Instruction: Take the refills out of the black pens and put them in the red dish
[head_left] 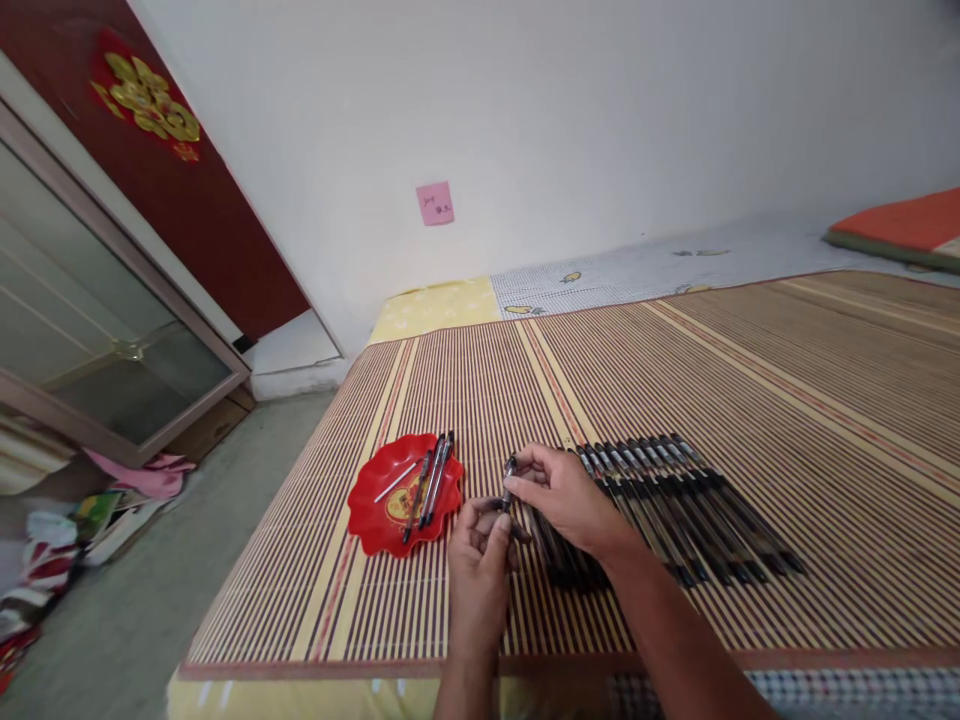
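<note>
Both my hands meet over the striped bamboo mat (750,400). My right hand (566,500) pinches the upper end of a dark pen (508,482). My left hand (480,550) is closed around the lower end of the same pen. A long row of several black pens (675,500) lies side by side on the mat just right of my hands, partly hidden by my right wrist. To the left sits a red scalloped plate (371,515) holding a few pens (431,485) and a thin white refill (397,481).
The mat covers a bed against a white wall with a pink note (435,203). An orange cushion (900,228) lies at the far right. Left of the bed is grey floor with scattered clothes and papers (112,500), a glass-fronted cabinet (97,320) and a red door.
</note>
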